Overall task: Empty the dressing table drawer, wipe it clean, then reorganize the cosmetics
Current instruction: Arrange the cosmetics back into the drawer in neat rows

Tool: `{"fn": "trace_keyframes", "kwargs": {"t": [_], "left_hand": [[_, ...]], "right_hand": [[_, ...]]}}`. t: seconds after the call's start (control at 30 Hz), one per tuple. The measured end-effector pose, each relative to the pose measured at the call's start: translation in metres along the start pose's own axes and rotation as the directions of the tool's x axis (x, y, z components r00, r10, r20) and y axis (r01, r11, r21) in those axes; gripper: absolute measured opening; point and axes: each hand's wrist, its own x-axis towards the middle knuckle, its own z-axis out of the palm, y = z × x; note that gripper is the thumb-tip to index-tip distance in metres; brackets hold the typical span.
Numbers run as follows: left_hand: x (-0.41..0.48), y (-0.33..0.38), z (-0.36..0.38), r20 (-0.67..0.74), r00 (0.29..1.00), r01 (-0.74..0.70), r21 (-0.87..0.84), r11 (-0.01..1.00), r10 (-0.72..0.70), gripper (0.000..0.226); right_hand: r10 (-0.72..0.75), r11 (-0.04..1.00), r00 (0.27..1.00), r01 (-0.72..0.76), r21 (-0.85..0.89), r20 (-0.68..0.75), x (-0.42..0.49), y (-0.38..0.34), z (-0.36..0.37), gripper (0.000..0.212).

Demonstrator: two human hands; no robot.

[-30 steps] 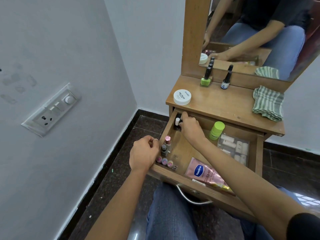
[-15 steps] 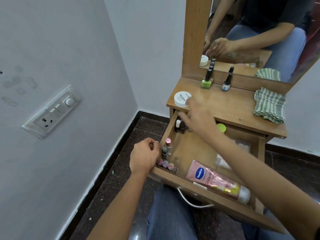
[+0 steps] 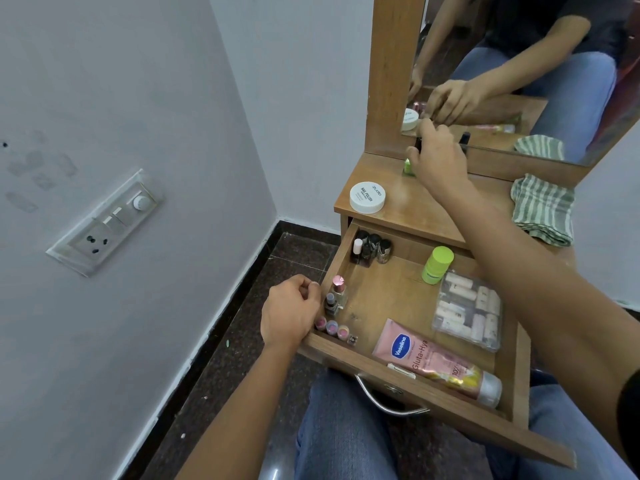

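Right hand stretches over the bench to the green bottle below the mirror; I cannot tell its grip. Left hand, curled and holding nothing, leans on the open drawer, lotion tube inside.

Wall switchboard (one round knob)

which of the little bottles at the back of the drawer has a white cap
The leftmost bottle, by the drawer wall; the bottles beside it have dark caps.
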Motion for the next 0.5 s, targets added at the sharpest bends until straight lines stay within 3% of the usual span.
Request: {"fn": "trace_keyframes", "kwargs": {"t": [0.3,0.4,0.5], "left_hand": [[0.000,0.001,-0.001,0.004,1.000,0.010,-0.005,1.000,-0.010,0.019],[0.000,0.002,-0.002,0.005,1.000,0.010,-0.004,1.000,-0.010,0.019],[0.000,0.001,-0.003,-0.003,1.000,0.014,-0.002,1.000,-0.014,0.020]], "right_hand": [[-0.084,0.995,0.995,0.087,0.050,-0.060,-0.007,-0.001,-0.014,0.014],[-0.180,0.967,0.973,0.202,0.153,-0.144,-0.034,-0.005,-0.031,0.016],[-0.227,0.940,0.970,0.242,0.238,-0.088,-0.076,-0.010,-0.041,0.016]]}}
